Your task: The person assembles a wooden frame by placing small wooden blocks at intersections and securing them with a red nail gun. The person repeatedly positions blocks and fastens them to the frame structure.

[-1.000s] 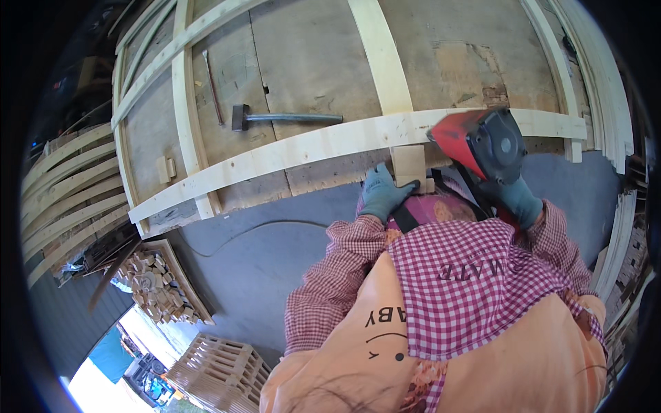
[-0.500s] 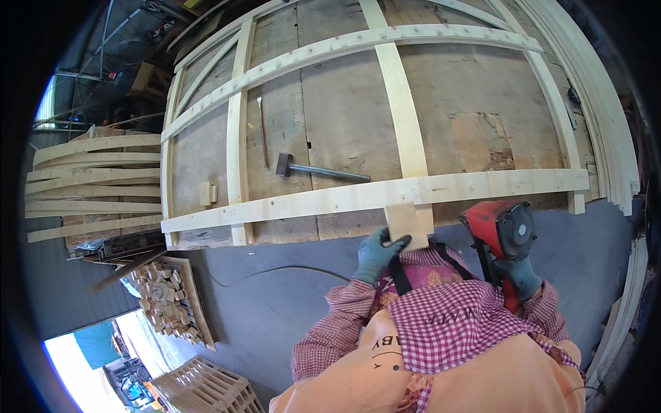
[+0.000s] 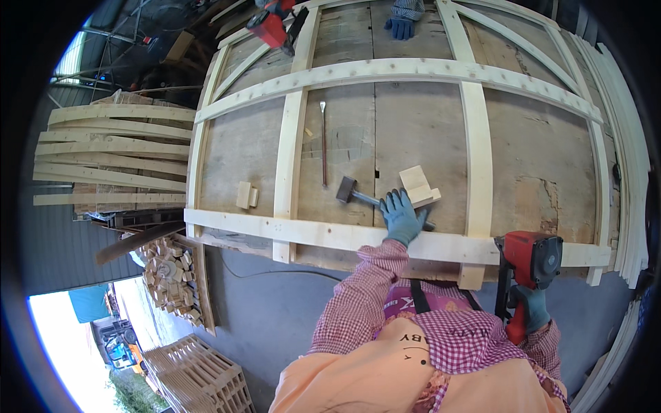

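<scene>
Head view: nail gun [image 3: 529,258] sits at four o'clock from left hand [image 3: 403,217], presumably heavy, rigid, best held where right hand [image 3: 533,308] wraps its handle; left fingers spread over hammer [image 3: 347,189].

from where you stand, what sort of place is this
Probably a woodworking workshop: a large wooden frame lies in front, the right hand holds a red nail gun, and small wood blocks are heaped off to the left.

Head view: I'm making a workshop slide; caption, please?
Left hand over hammer handle, right hand holding red nail gun.
</scene>
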Available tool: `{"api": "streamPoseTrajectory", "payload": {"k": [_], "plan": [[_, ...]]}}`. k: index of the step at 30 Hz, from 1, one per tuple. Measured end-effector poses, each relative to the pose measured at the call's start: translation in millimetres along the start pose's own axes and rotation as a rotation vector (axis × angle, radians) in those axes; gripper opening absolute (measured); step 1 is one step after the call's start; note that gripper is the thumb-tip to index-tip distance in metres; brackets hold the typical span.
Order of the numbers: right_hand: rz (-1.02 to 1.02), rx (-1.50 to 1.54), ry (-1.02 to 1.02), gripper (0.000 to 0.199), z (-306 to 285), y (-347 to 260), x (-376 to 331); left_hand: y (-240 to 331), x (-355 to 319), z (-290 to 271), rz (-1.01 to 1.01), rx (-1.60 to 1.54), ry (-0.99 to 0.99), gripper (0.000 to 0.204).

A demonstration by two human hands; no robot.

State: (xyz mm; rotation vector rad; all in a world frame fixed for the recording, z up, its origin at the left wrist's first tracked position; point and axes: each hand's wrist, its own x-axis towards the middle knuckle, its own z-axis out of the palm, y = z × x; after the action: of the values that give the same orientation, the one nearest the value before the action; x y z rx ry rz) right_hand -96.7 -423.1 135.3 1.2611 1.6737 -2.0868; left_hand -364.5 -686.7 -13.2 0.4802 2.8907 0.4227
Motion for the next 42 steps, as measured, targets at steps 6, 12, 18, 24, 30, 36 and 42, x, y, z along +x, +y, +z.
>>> {"api": "streamPoseTrajectory", "payload": {"k": [6, 12, 18, 24, 30, 36, 42], "plan": [[-0.048, -0.042, 0.074, 0.043, -19, 8, -9, 27, -33, -47, 0.332, -0.089, -0.087, 0.082], [-0.008, -0.231, 0.260, 0.035, 4, -67, -36, 31, -72, -23, 0.419, -0.077, -0.188, 0.076], [0.106, -0.134, 0.328, 0.027, -63, -57, -61, 39, -74, -12, 0.444, -0.020, -0.189, 0.070], [0.079, -0.316, 0.326, 0.045, -162, 2, -67, 29, -75, -3, 0.367, 0.170, -0.184, 0.075], [-0.047, -0.250, 0.356, 0.035, -255, -19, -99, 62, -89, -2, 0.023, 0.458, -0.307, 0.082], [0.114, -0.079, 0.441, 0.026, -339, 29, -110, 191, -114, 50, 0.171, 0.164, -0.038, 0.090], [0.025, -0.172, 0.680, 0.039, -372, 87, -121, 333, -133, 75, 0.483, -0.023, -0.099, 0.087]]}}
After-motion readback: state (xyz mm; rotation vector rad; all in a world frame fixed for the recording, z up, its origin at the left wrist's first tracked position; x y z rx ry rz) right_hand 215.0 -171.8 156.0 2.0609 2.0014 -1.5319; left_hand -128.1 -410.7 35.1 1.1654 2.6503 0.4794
